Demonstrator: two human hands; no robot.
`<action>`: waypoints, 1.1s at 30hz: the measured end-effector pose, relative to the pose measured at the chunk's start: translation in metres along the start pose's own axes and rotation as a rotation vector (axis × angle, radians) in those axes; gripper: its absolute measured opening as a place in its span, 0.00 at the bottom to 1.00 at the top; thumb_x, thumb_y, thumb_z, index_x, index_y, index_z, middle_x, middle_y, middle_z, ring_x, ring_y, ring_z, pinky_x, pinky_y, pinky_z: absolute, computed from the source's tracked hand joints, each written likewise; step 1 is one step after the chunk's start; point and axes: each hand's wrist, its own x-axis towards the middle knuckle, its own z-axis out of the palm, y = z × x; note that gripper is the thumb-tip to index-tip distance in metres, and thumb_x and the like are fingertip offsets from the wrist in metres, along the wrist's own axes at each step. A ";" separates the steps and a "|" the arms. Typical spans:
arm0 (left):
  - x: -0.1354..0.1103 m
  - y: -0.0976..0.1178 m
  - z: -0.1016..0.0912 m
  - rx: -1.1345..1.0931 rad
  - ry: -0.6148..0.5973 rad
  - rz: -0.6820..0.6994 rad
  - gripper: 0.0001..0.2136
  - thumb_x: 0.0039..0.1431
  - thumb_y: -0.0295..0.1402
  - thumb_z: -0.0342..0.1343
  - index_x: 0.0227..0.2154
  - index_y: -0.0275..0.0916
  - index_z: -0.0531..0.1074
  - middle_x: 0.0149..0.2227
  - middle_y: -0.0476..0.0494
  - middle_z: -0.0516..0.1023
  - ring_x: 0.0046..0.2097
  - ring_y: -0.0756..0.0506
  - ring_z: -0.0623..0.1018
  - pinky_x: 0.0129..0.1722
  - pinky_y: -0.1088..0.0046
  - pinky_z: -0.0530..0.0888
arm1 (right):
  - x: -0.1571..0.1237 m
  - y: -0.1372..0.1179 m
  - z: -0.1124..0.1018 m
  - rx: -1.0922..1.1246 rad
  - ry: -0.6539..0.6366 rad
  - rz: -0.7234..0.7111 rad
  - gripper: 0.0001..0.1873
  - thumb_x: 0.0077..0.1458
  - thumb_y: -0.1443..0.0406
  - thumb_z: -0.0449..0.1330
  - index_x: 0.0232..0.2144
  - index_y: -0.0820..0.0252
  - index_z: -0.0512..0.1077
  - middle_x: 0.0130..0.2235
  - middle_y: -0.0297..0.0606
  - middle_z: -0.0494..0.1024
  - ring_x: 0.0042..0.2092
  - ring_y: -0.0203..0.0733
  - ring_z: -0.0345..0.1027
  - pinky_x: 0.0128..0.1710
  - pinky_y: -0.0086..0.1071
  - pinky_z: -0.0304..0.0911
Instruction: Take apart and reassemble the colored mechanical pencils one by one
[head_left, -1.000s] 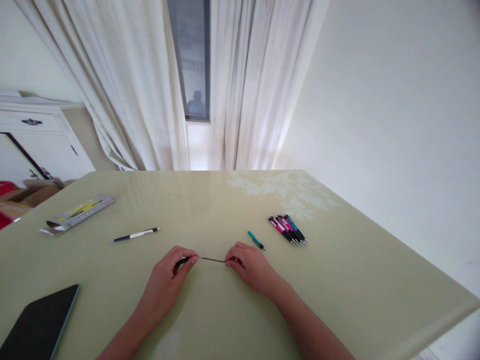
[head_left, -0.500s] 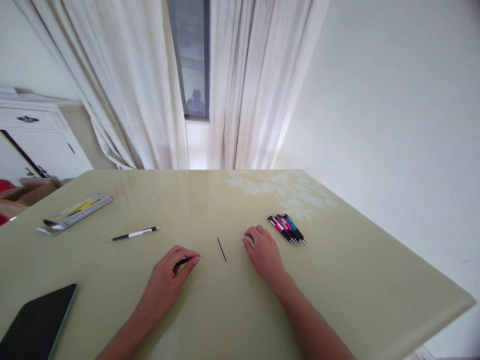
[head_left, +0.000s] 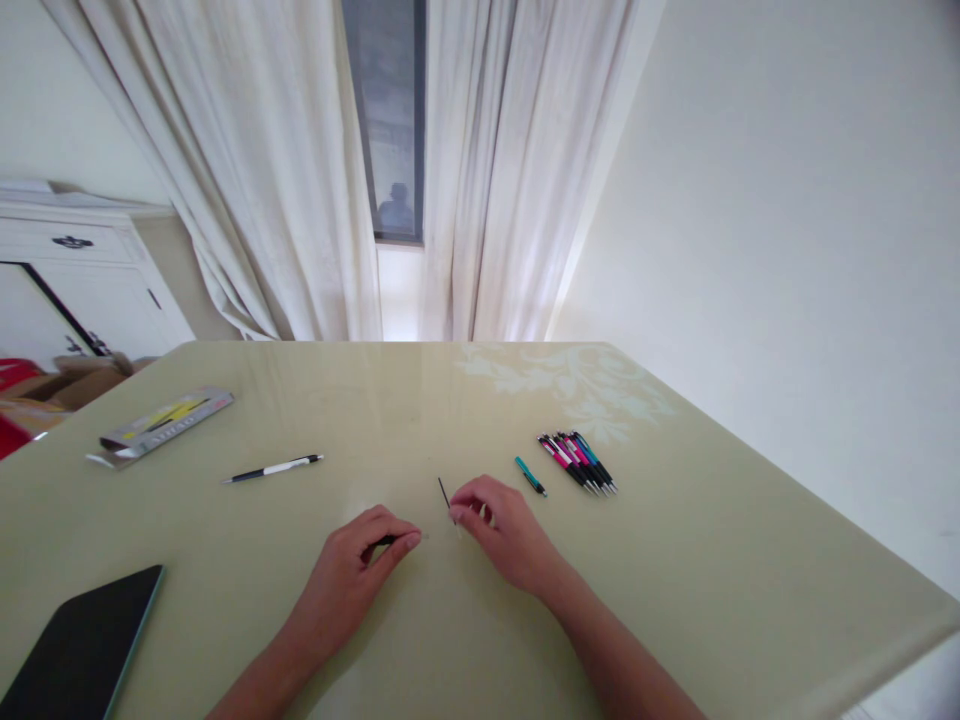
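My left hand (head_left: 365, 560) is closed, with a short black pen barrel piece (head_left: 385, 540) in its fingers. A tiny pale tip shows past the fingertips. My right hand (head_left: 502, 525) is closed in a pinch at the near end of a thin black pen refill (head_left: 444, 490) lying on the table. Something small and pale seems to stick out below those fingertips, too faint to name. Beyond the right hand lies a turquoise upper pen half (head_left: 531, 477). Right of it, several pink, purple and blue pens (head_left: 577, 462) lie side by side.
A white and black pen (head_left: 274, 468) lies left of my hands. Behind it is an opened grey and yellow pen box (head_left: 169, 422). A dark tablet-like slab (head_left: 86, 640) sits at the near left of the pale green table (head_left: 360, 400). Curtains and a wall stand behind.
My right hand has moved left and nearer, from beside the pens to the refill, uncovering the turquoise pen half. My left hand has shifted slightly right, still holding the black barrel piece.
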 end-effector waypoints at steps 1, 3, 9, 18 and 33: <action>0.000 0.001 0.001 -0.007 -0.019 0.011 0.14 0.67 0.46 0.55 0.35 0.46 0.82 0.34 0.47 0.81 0.35 0.45 0.78 0.34 0.72 0.72 | -0.002 -0.008 0.007 0.026 -0.070 -0.045 0.06 0.67 0.62 0.60 0.39 0.57 0.76 0.38 0.35 0.78 0.39 0.39 0.71 0.38 0.29 0.63; -0.001 0.003 0.002 -0.017 -0.047 0.023 0.14 0.67 0.46 0.55 0.36 0.46 0.82 0.34 0.46 0.81 0.36 0.44 0.79 0.36 0.71 0.73 | -0.005 -0.019 0.017 0.024 -0.108 -0.074 0.07 0.66 0.64 0.59 0.38 0.57 0.77 0.37 0.34 0.79 0.39 0.38 0.71 0.38 0.28 0.62; -0.002 -0.001 0.003 -0.018 -0.054 0.019 0.14 0.67 0.46 0.56 0.35 0.46 0.82 0.34 0.46 0.81 0.36 0.44 0.79 0.37 0.71 0.74 | -0.007 -0.017 0.022 0.018 -0.133 -0.054 0.05 0.63 0.65 0.61 0.36 0.58 0.77 0.34 0.34 0.78 0.35 0.37 0.70 0.36 0.27 0.62; 0.001 -0.009 0.006 0.070 0.009 0.016 0.14 0.69 0.44 0.52 0.35 0.44 0.79 0.37 0.45 0.81 0.41 0.41 0.79 0.43 0.67 0.75 | 0.000 -0.009 0.024 -0.082 -0.013 0.023 0.04 0.60 0.69 0.61 0.32 0.60 0.75 0.32 0.34 0.76 0.33 0.36 0.68 0.36 0.28 0.59; 0.003 -0.023 0.006 0.139 0.186 -0.114 0.13 0.68 0.42 0.48 0.45 0.43 0.74 0.44 0.43 0.80 0.47 0.39 0.79 0.49 0.59 0.75 | 0.002 -0.009 0.053 -0.252 -0.073 -0.136 0.08 0.61 0.62 0.67 0.43 0.54 0.78 0.45 0.37 0.75 0.48 0.43 0.69 0.50 0.34 0.62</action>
